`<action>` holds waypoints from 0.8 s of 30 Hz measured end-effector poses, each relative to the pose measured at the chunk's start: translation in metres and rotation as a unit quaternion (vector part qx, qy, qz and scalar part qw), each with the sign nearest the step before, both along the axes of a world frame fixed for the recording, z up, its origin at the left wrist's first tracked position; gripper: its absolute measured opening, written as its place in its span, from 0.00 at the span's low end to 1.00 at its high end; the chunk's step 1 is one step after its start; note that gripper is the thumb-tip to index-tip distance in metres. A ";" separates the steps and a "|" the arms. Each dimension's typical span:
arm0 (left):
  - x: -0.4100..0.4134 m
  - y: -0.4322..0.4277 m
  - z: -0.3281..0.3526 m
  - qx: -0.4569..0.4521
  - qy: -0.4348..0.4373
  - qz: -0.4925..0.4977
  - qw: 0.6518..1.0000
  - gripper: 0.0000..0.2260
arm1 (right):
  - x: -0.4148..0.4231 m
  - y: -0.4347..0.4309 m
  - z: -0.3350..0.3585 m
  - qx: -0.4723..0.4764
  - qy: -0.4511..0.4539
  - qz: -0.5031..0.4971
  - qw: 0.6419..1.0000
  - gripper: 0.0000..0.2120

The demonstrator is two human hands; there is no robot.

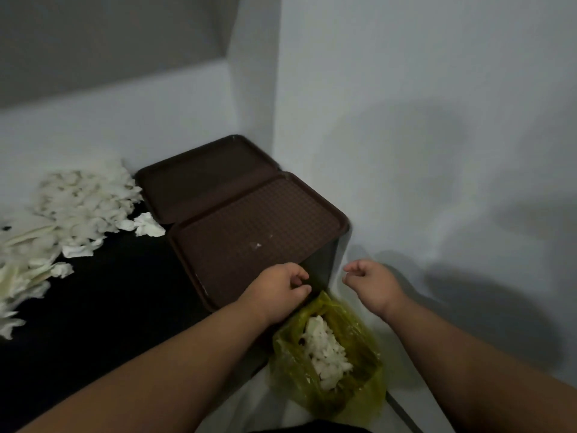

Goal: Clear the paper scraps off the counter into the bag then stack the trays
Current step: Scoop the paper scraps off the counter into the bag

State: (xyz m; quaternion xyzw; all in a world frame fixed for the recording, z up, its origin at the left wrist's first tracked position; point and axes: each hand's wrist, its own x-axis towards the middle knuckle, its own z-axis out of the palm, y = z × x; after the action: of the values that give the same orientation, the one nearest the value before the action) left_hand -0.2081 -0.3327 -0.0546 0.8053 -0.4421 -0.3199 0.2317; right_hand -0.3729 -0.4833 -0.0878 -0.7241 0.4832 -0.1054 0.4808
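Two brown trays lie side by side on the black counter (109, 307), the near tray (256, 232) in front of the far tray (203, 179) in the corner. A pile of white paper scraps (78, 204) covers the counter's left part. A green plastic bag (352, 348) hangs off the counter's right end with white scraps inside. My left hand (278, 292) sits at the near tray's front right corner, fingers curled where the bag's upper rim rises to meet them. My right hand (371, 282) hovers above the bag with loosely curled fingers and holds nothing.
White walls close in behind the trays and on the right. A pale floor (468, 307) shows below the counter's end. A few tiny white specks (257, 245) lie on the near tray. The counter's front is a dark bare stretch.
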 end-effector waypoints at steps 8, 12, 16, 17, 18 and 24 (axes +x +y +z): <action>0.105 0.137 0.057 0.007 -0.134 0.076 0.988 0.12 | 0.099 0.053 0.061 -0.105 -0.002 0.124 0.987 0.03; 0.157 0.214 0.076 0.007 -0.162 0.157 0.974 0.13 | 0.157 0.104 0.088 -0.123 -0.001 0.199 0.972 0.03; 0.197 0.288 0.083 0.003 -0.174 0.216 0.961 0.14 | 0.219 0.160 0.104 -0.151 -0.003 0.259 0.954 0.02; 0.205 0.306 0.083 0.004 -0.174 0.229 0.958 0.14 | 0.233 0.173 0.107 -0.160 0.000 0.277 0.948 0.03; 0.213 0.324 0.082 0.004 -0.175 0.241 0.955 0.14 | 0.248 0.187 0.110 -0.170 0.005 0.297 0.940 0.03; 0.254 0.419 0.069 0.016 -0.176 0.302 0.937 0.14 | 0.323 0.263 0.111 -0.226 0.036 0.371 0.900 0.05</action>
State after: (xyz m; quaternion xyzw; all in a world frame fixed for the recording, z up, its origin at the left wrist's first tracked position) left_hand 0.0463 0.0865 0.0147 0.9480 -0.2066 -0.0948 0.2227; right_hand -0.0500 -0.2205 0.0230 -0.9431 0.1599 0.0002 0.2914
